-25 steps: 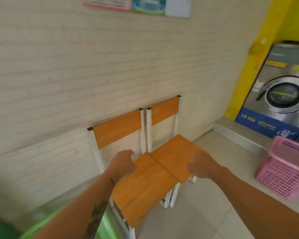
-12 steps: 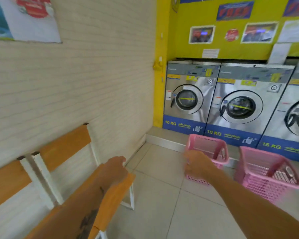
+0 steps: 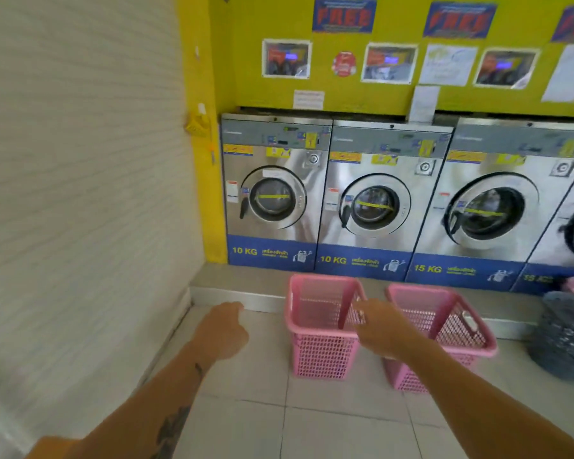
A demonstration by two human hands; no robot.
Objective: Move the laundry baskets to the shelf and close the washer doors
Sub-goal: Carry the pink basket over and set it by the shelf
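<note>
Setting: laundromat, pale tiled floor [image 3: 328,422], yellow rear wall with posters, white ribbed wall to the left; a row of front-loading washers [image 3: 272,193] stands on a low raised step [image 3: 232,298]. Items of the task: two pink mesh baskets on the floor just before the step, side by side and near one another; left pink basket [image 3: 312,351] upright, opening upward; right pink basket [image 3: 444,326] beside it, tilted in view. A third, grey basket [image 3: 564,339] stands well apart at the right edge, partly cut off. Right hand [image 3: 378,329]: extended forward, fingers loosely spread and empty, lying over the near right rim of the left pink basket; contact cannot be told. Left hand [image 3: 224,329]: loosely curled, holding nothing, left of the same basket and clear of it. Governing relation: the left pink basket lies between the two hands, directly ahead and slightly below; the right hand is nearer. Washer doors shown appear shut or nearly so; blur prevents certainty. No shelf in view.
</note>
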